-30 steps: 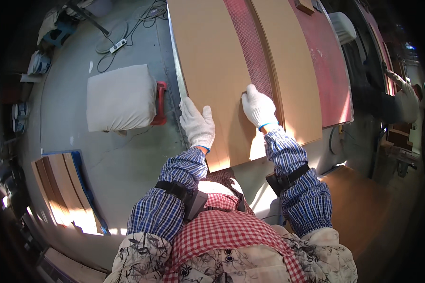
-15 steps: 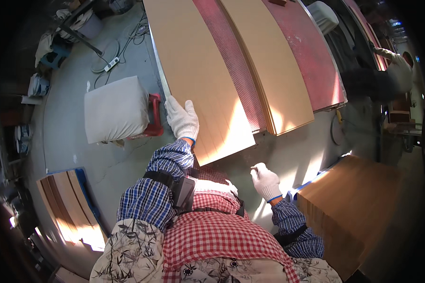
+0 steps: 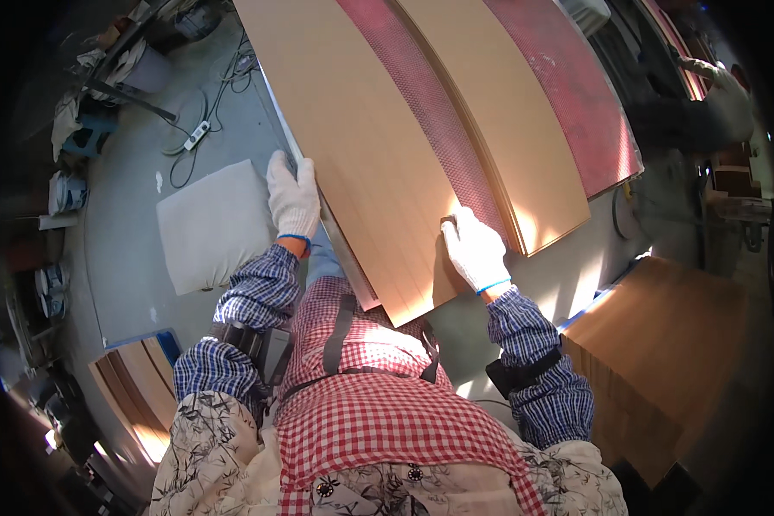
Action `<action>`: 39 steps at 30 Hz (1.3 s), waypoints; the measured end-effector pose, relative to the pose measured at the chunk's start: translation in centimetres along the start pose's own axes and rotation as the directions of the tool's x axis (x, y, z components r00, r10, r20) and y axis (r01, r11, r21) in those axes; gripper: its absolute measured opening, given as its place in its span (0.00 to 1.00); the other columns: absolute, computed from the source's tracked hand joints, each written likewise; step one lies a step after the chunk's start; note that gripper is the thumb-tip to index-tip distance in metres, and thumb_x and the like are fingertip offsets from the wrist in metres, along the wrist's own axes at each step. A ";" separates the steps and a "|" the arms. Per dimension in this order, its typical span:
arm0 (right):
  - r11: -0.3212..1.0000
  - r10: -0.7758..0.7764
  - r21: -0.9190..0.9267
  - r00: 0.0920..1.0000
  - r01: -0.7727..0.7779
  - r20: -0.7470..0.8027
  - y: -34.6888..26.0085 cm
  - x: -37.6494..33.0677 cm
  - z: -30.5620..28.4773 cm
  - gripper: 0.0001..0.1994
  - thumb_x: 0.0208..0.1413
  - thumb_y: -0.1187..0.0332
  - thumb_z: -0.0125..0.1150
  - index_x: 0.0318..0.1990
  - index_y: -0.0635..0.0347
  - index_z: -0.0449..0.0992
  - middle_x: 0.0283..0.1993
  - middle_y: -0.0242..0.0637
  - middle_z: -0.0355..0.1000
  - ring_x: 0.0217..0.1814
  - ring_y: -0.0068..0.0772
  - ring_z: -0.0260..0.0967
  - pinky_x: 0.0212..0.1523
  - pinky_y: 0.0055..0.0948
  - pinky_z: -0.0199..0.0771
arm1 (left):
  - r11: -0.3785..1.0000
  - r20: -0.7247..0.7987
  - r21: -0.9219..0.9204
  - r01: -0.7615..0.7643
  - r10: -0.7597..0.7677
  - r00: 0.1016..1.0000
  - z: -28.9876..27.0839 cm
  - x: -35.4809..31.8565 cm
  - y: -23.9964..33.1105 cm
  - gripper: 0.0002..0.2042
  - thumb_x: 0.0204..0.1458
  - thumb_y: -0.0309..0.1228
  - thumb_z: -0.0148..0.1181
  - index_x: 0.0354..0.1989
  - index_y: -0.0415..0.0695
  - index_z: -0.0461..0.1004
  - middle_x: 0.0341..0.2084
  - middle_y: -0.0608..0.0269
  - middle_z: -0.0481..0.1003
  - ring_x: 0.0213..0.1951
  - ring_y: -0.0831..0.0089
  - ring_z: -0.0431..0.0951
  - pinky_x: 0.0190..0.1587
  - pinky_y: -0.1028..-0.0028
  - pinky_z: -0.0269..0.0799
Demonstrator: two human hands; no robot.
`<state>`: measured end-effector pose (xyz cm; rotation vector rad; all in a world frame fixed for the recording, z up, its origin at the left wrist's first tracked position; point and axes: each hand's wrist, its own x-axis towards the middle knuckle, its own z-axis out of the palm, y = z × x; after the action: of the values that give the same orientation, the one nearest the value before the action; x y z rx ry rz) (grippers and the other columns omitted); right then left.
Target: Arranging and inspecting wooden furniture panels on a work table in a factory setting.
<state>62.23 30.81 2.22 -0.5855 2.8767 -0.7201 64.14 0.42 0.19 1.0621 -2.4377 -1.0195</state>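
A long light-brown wooden board (image 3: 378,181) lies on a table with a red dotted surface, its near end jutting toward me. My left hand (image 3: 294,198), in a white knit glove, is beside the board's left edge, thumb apart from the stretched fingers, with nothing seen in it. My right hand (image 3: 475,251), gloved likewise, is at the board's right edge near the front corner. Its fingers are bent together, and a small dark thing shows at their tips, too small to name. To the right lies a stack of similar boards (image 3: 525,163).
A cushioned stool (image 3: 211,228) stands left of the table. Beyond it, a power strip (image 3: 199,135) and cables lie on the floor. Brown panels are stacked at the lower right (image 3: 662,335) and lower left (image 3: 133,387). Another person's gloved hand (image 3: 697,66) shows at the far right.
My right hand has moved up and forward to the board's right edge. My left hand has shifted left and slightly away. My view has turned, and the board's near end appears closer.
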 end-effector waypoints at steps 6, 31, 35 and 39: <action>0.993 0.096 -0.082 0.993 -0.090 0.070 -1.4 1.5 -0.8 0.09 0.62 0.61 0.57 0.41 0.56 0.70 0.27 0.42 0.76 0.30 0.45 0.76 0.34 0.41 0.74 | 0.999 -0.004 0.028 -0.047 0.047 0.999 0.9 12.4 2.2 0.34 0.59 0.48 0.52 0.65 0.31 0.60 0.65 0.37 0.61 0.66 0.46 0.61 0.67 0.59 0.58; 0.903 0.265 -0.384 0.953 -0.192 0.146 -6.7 16.0 0.4 0.13 0.64 0.57 0.52 0.40 0.58 0.67 0.30 0.49 0.78 0.31 0.52 0.79 0.29 0.50 0.76 | 0.983 -0.067 -0.058 -0.175 0.171 0.983 4.9 16.8 5.2 0.31 0.62 0.38 0.50 0.70 0.36 0.53 0.72 0.43 0.47 0.69 0.46 0.55 0.68 0.60 0.58; 0.923 0.179 -0.365 0.975 -0.119 0.134 -8.4 21.0 1.0 0.14 0.65 0.57 0.50 0.40 0.60 0.67 0.28 0.48 0.78 0.31 0.52 0.79 0.28 0.51 0.77 | 0.986 -0.069 -0.076 -0.147 0.142 0.988 4.9 14.4 5.0 0.31 0.61 0.37 0.53 0.70 0.35 0.54 0.72 0.42 0.48 0.69 0.47 0.55 0.68 0.60 0.57; 0.934 0.146 -0.346 0.978 -0.087 0.149 -9.9 25.2 -0.1 0.14 0.65 0.58 0.49 0.41 0.62 0.67 0.29 0.51 0.78 0.33 0.53 0.79 0.33 0.50 0.77 | 0.985 -0.083 -0.091 -0.147 0.140 0.987 5.3 14.0 5.4 0.31 0.60 0.36 0.54 0.70 0.36 0.55 0.71 0.42 0.49 0.69 0.47 0.55 0.70 0.60 0.55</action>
<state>42.40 12.84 6.53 -0.4774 2.8546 -0.1460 49.02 -4.59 0.08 0.8644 -2.3400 -1.0190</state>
